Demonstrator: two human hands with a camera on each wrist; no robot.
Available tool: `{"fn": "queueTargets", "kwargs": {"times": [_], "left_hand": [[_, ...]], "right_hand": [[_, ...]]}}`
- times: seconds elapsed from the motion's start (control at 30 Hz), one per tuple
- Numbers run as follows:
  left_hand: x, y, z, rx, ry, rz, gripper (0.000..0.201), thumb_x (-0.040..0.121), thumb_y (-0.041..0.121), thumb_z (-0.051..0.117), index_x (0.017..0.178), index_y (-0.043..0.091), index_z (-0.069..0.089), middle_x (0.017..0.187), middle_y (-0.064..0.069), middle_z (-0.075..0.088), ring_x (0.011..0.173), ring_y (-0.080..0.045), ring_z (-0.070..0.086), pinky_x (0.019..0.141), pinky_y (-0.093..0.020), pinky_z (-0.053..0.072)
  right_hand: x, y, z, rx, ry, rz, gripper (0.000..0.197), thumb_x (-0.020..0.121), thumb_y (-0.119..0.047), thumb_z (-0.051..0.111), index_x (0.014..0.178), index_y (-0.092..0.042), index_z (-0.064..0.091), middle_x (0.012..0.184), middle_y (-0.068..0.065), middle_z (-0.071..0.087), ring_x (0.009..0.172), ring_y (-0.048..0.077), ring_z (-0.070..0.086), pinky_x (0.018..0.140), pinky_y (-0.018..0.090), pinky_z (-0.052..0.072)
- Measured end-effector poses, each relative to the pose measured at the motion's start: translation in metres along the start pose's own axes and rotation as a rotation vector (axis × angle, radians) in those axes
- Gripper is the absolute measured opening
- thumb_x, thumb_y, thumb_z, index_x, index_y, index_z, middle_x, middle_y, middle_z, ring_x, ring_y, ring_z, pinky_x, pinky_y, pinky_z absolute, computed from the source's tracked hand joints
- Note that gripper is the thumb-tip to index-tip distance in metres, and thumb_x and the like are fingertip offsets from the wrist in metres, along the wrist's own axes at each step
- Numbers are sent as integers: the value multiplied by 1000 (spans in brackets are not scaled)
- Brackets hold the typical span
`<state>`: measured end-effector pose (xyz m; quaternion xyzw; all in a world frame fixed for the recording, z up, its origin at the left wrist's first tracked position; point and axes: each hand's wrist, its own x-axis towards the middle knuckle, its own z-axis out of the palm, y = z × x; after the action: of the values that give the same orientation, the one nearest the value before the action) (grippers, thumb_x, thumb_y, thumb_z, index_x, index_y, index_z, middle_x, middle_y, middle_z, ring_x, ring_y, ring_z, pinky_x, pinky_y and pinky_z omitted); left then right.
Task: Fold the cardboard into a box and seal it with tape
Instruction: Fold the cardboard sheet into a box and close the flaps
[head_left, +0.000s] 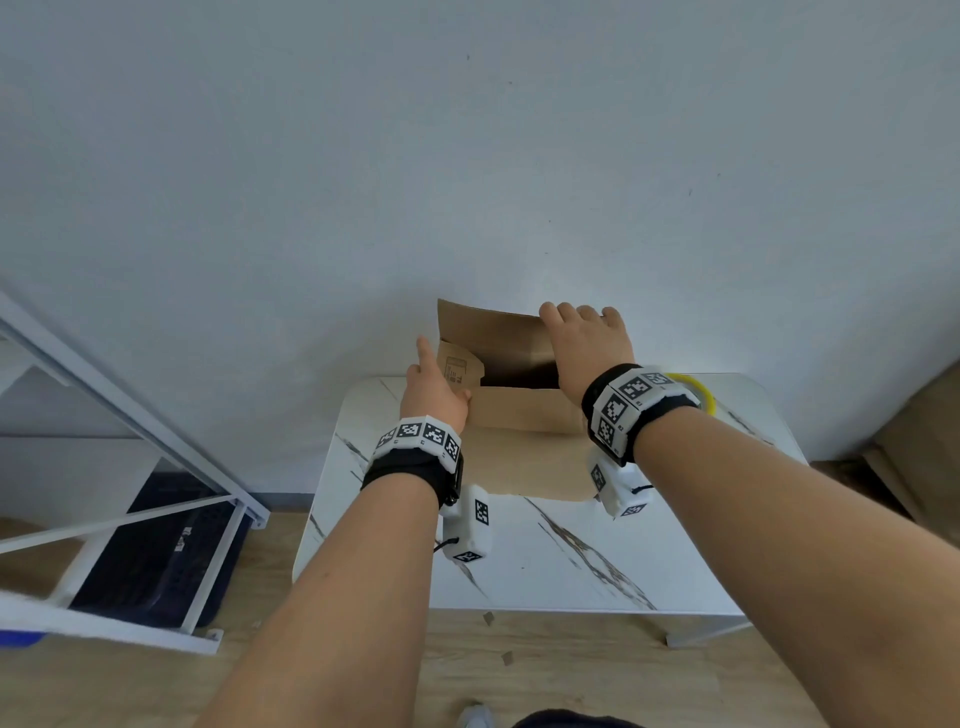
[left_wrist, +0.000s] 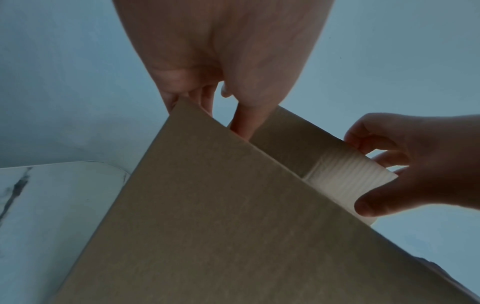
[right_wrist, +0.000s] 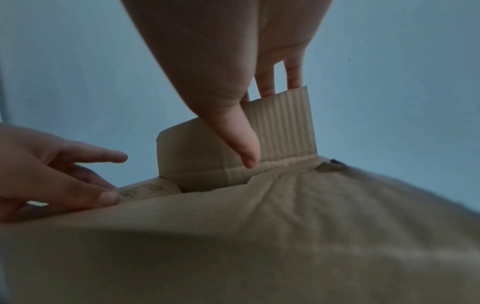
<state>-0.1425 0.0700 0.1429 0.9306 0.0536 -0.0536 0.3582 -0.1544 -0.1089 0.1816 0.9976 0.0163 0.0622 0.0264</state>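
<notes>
Pale wall behind, and against it a small white marble-patterned table (head_left: 545, 561) with the cardboard box (head_left: 519, 410) standing at its far edge, mouth facing up, a roll of yellow tape (head_left: 693, 389) just beside it on the right. The box's long axis seems to run left to right along the wall; its tall rear flap (head_left: 483, 327) stands upright, while the near flap hangs down toward the person and onto the tabletop.

The left hand (head_left: 434, 389) pinches the small printed side flap (right_wrist: 141, 190) between thumb and fingers, index finger pointing loose. The right hand (head_left: 587, 348) grips the opposite short flap (right_wrist: 281, 125) — thumb on its inner face, fingers curled behind.

To do this step well, I'd say both short flaps want folding inward along their creases together, kept level, so the walls stay square — then the long flaps can close over them. Pushing unevenly could skew the box
</notes>
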Motion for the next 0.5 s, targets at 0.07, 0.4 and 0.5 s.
{"fn": "queueTargets", "kwargs": {"times": [0.07,0.4,0.5], "left_hand": [[0,0,1,0,0,4,88,92,17,59,153,20,-4,144,-15,36,118,-30,53,91,-35,45],[-3,-1,0,19,-45,24,85,92,19,59,153,21,0,144,-14,37,125,-30,49,99,-35,42],[-2,0,1,26,-31,24,83,93,19,58,154,21,2,143,-15,38,125,-31,48,99,-36,41]], "right_hand": [[-2,0,-3,-13,9,-4,61,75,1,56,131,-17,38,118,1,56,110,26,53,103,40,33],[-3,-2,-12,-138,-72,29,43,77,-2,56,115,-17,43,73,-3,47,67,23,50,80,30,36],[-6,-8,-4,-180,-181,18,28,87,-6,48,112,-17,47,78,-3,55,74,23,57,69,30,35]]}}
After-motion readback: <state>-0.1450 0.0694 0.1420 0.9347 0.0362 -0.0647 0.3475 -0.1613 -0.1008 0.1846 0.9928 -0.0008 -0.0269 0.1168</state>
